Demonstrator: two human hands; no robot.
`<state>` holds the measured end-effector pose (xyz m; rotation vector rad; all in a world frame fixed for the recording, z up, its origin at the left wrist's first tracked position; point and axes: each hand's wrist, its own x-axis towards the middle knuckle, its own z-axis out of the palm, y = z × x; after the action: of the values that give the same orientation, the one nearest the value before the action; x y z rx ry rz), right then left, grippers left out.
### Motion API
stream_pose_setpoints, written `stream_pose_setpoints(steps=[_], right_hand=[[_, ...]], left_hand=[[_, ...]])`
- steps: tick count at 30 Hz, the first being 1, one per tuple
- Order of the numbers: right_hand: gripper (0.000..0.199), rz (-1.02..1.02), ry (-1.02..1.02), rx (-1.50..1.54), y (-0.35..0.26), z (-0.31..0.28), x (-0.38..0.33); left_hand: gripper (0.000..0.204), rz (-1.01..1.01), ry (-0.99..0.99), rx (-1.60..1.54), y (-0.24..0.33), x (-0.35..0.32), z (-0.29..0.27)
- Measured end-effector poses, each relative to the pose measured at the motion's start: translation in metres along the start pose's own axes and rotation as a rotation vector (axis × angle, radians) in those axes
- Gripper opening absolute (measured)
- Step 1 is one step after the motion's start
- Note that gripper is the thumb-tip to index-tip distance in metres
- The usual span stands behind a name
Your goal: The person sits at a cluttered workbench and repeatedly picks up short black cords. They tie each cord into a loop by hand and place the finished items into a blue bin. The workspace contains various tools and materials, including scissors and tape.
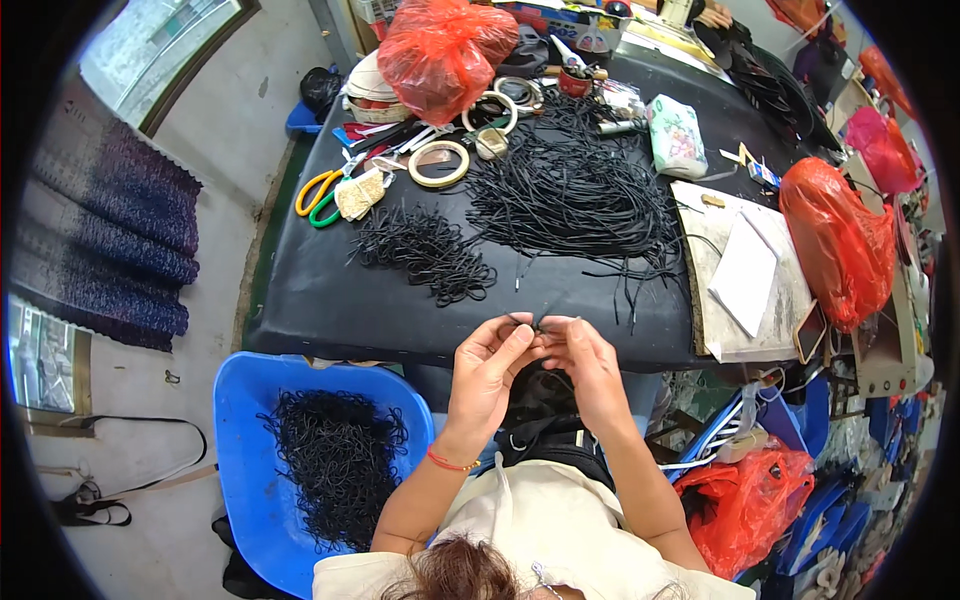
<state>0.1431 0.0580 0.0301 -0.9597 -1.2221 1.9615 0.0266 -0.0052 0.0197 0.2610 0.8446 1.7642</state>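
At the near edge of the black table (330, 290), my left hand (492, 360) and my right hand (590, 362) meet fingertip to fingertip. Both are closed in a pinch on a thin black cord (541, 324), of which only a short piece shows between the fingers. Beyond them lies a wide spread of long black cords (570, 200). A smaller heap of looped black cords (425, 250) sits to its left. More black cord loops (335, 460) fill part of a blue tub (235, 420) beside me on the left.
Scissors with orange and green handles (318, 197), tape rolls (438, 164) and a red plastic bag (445, 60) lie at the table's far left. To the right are a worn board (700, 230) with white paper (745, 275), a tissue pack (676, 137) and another red bag (835, 240).
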Motion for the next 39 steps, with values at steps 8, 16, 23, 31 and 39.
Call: stream_pose_setpoints(steps=[8, 16, 23, 31, 39], right_hand=[[0.014, -0.032, -0.009, -0.081, -0.005, -0.008, 0.004], [0.011, -0.145, 0.085, 0.074, 0.008, 0.011, 0.001], [0.018, 0.004, 0.051, 0.183, 0.008, 0.002, 0.004], [0.019, -0.102, 0.084, 0.020, 0.011, 0.006, 0.002], [0.026, -0.035, 0.232, 0.132, 0.022, 0.001, 0.011]], left_hand=[[0.013, 0.016, -0.032, 0.510, 0.005, -0.004, -0.002], [0.009, 0.261, 0.142, 0.886, 0.001, -0.010, 0.014], [0.015, 0.231, 0.083, 0.699, 0.008, -0.005, 0.003], [0.016, -0.040, -0.092, 0.801, 0.018, -0.003, -0.004], [0.007, 0.804, -0.161, 1.352, -0.014, -0.003, -0.002]])
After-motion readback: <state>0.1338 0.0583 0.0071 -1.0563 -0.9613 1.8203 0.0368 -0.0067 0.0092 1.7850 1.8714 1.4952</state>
